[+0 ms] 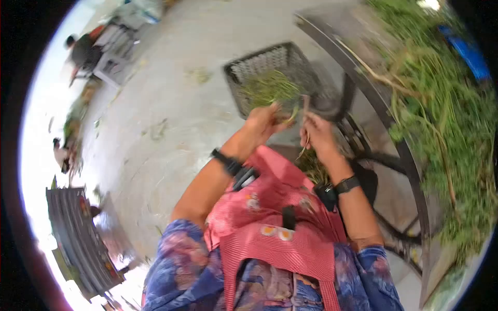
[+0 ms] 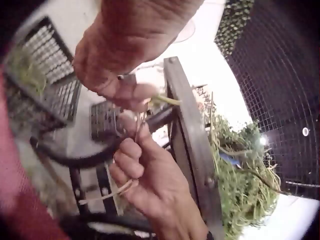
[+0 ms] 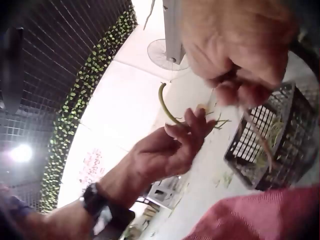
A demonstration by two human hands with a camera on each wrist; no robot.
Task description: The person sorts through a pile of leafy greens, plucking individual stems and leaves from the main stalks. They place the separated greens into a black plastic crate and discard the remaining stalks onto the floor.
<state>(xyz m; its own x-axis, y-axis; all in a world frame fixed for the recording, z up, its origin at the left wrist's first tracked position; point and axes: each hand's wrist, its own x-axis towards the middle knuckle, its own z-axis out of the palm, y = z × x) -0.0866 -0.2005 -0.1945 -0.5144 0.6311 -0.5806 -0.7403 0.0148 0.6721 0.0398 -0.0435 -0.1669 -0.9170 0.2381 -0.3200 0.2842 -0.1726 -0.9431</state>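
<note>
My left hand [image 1: 262, 124] [image 3: 167, 150] pinches a short curved green stem [image 3: 166, 105] [image 2: 167, 100] between thumb and fingers, with small leafy bits at its other side. Close beside it, my right hand [image 1: 320, 139] [image 2: 157, 185] has its fingers curled round a thin brownish stem [image 1: 305, 106] [image 3: 261, 137]. A pale stem end [image 2: 105, 197] sticks out below the right palm in the left wrist view. Just beyond both hands, a black plastic basket [image 1: 232, 73] on the floor holds green stems [image 1: 270, 85].
At the right, a dark-edged table [image 1: 381, 101] bears a large heap of leafy greens [image 1: 446, 124] and a blue object [image 1: 467, 52]. Black metal bars stand below its edge. Stacked dark crates [image 1: 80, 238] are at left; people sit farther off. Plant scraps [image 1: 199, 76] lie on the floor.
</note>
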